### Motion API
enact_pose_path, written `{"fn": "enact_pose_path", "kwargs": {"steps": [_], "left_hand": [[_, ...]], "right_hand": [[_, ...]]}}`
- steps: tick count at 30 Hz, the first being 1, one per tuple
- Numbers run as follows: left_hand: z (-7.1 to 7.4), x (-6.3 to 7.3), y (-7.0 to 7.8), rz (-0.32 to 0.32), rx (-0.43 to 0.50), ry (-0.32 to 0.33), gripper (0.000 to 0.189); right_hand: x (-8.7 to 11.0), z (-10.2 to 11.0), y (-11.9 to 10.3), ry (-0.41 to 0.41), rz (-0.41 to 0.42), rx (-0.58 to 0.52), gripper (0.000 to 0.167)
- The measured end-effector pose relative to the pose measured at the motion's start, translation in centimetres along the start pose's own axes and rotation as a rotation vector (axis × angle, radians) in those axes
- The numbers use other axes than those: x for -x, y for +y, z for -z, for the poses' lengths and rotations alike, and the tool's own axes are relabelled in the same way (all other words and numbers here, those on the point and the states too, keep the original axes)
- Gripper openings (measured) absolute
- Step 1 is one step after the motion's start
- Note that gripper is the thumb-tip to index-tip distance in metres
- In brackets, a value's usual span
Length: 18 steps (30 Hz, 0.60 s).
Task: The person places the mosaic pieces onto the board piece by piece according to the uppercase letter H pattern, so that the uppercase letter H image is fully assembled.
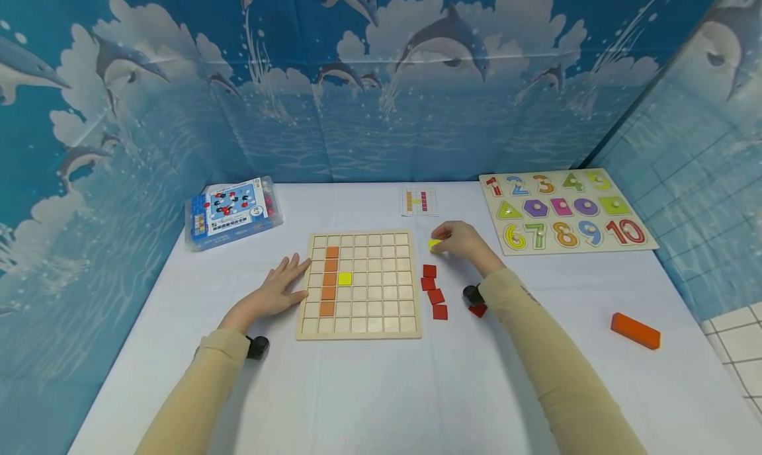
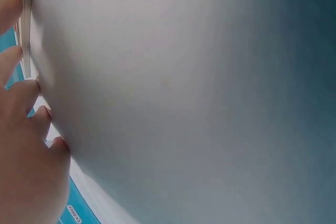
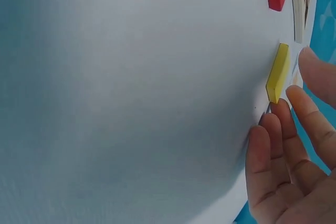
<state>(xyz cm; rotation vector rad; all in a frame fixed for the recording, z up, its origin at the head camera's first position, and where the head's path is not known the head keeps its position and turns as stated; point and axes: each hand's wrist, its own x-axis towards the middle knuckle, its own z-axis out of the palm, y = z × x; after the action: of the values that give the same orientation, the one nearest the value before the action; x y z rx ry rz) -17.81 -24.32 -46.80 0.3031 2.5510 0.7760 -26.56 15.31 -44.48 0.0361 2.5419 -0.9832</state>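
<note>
Matt wood and cloth, smooth tiles, shiny plastic box.
Grid board: pale wood look, smooth, matt to faint satin. Orange tiles and red tiles: smooth, flat colour; yellow tile: clean-edged, smooth, low sheen; wood or plastic, can't tell. Tablecloth: white cloth, matt, faint creases. Backdrop: printed cloth, fold lines, slight sheen. Box: clear glossy plastic, printed label. Card: printed paper look. Number board: pale wood look, brightly coloured smooth pieces. Orange block: smooth, material unclear. Sleeves: matt beige cloth.
</note>
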Motion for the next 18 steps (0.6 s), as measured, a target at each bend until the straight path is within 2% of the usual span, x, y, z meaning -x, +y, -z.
{"fn": "enact_pose_path", "kwargs": {"steps": [11,18], "left_hand": [[0.07,0.00,-0.15,0.004,0.000,-0.009,0.070],[0.21,0.04,0.12,0.002,0.002,-0.009,0.070]], "right_hand": [[-0.14,-0.71,-0.42,0.046,0.030,0.084,0.026],[-0.12,-0.52,-0.39,0.008,0.028,0.108,0.024]]}}
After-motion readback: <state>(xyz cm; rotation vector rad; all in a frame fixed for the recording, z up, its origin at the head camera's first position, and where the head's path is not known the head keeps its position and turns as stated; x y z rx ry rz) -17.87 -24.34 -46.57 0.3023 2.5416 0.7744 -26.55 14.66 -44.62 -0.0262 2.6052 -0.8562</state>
